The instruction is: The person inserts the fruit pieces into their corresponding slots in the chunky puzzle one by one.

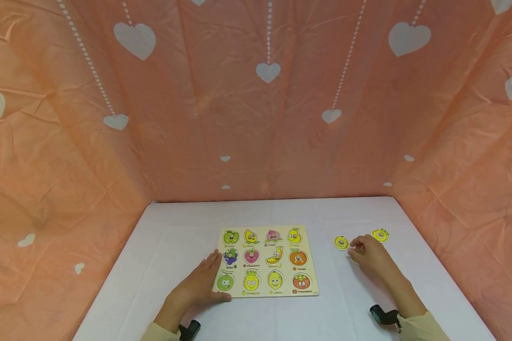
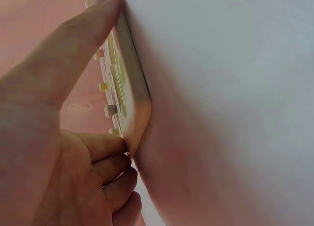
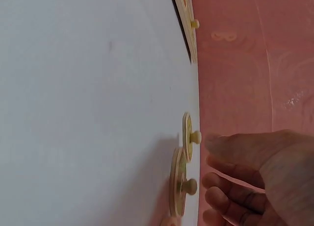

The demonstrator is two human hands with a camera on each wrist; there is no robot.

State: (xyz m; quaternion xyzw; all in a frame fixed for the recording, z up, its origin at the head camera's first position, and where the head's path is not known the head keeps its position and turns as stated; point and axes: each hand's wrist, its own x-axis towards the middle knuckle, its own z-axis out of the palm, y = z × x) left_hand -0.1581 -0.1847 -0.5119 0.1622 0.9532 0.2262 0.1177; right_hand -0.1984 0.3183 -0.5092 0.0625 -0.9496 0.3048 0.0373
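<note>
A wooden fruit puzzle board [image 1: 264, 260] lies flat on the white table. Its upper two rows carry fruit pieces with knobs; the bottom row shows printed fruit faces. My left hand [image 1: 201, 279] rests at its near left corner, thumb [image 2: 73, 49] along the near edge and fingers against the left edge. To the right, my right hand [image 1: 370, 255] hovers over loose pieces, its fingertips close to the knobs of a smaller piece [image 3: 187, 138] and a larger piece [image 3: 176, 184]. Nothing shows between its fingers. A round yellow piece [image 1: 341, 243] lies just left of that hand.
A yellow piece with green leaves [image 1: 380, 235] lies beyond the right hand. Around the white table [image 1: 273, 319] hangs an orange cloth [image 1: 247, 123] with white hearts. Dark wrist devices sit near both sleeves.
</note>
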